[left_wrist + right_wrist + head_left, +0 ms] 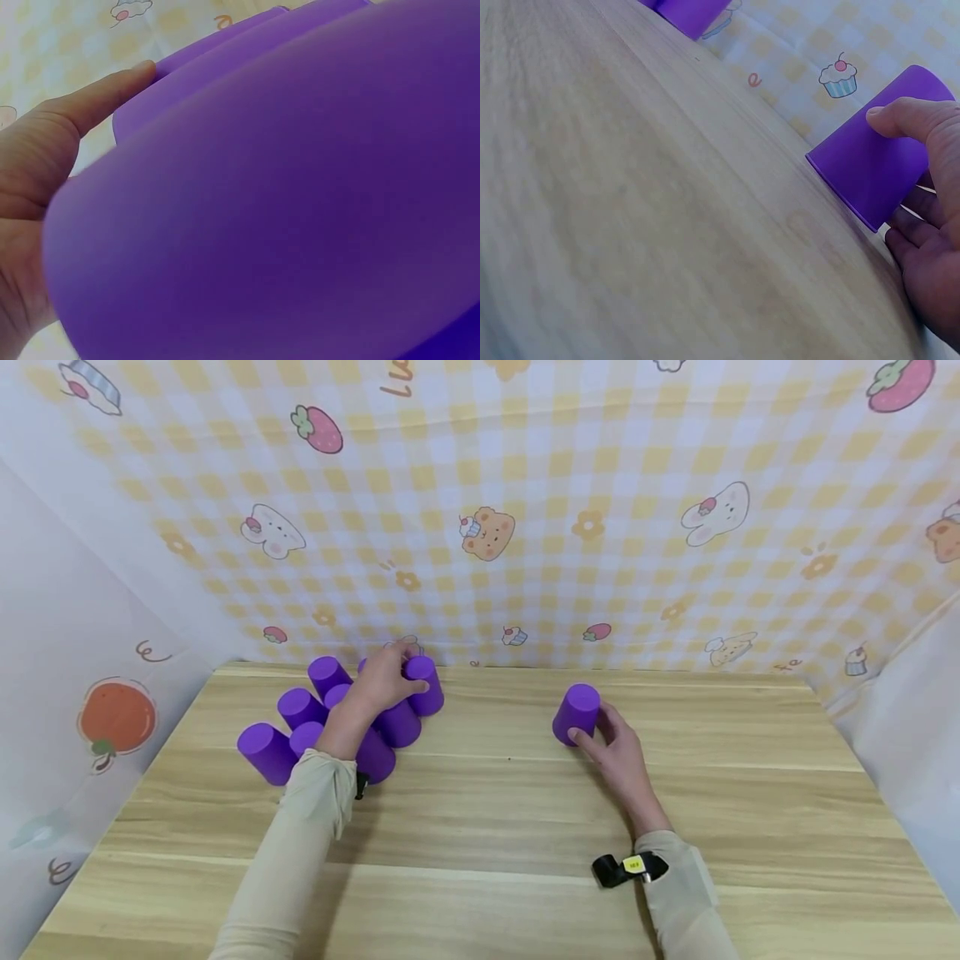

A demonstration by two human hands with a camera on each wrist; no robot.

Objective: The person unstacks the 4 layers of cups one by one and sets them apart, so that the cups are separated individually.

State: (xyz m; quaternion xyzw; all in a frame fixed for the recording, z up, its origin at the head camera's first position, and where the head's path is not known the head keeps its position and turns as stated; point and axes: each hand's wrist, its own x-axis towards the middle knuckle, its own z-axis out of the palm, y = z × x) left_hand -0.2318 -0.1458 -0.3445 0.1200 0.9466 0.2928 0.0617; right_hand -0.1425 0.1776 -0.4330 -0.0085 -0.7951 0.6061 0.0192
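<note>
Upside down on the wooden table, a purple cup (577,710) stands right of the middle. My right hand (618,756) grips it, thumb on the near side and fingers around its right side, also seen in the right wrist view, where the cup's (877,157) rim is at or close to the tabletop. To the left, my left hand (378,681) reaches over a group of upturned purple cups (267,752). Its thumb and fingers hold the back-right cup (426,687) of that group. A near cup (262,210) fills most of the left wrist view and hides much of that grip.
The wooden table (480,827) ends at the back against a yellow-checked cloth (540,593) with cartoon prints. White cloth (67,610) hangs at the left side. A black wrist camera (626,868) is strapped to the right wrist.
</note>
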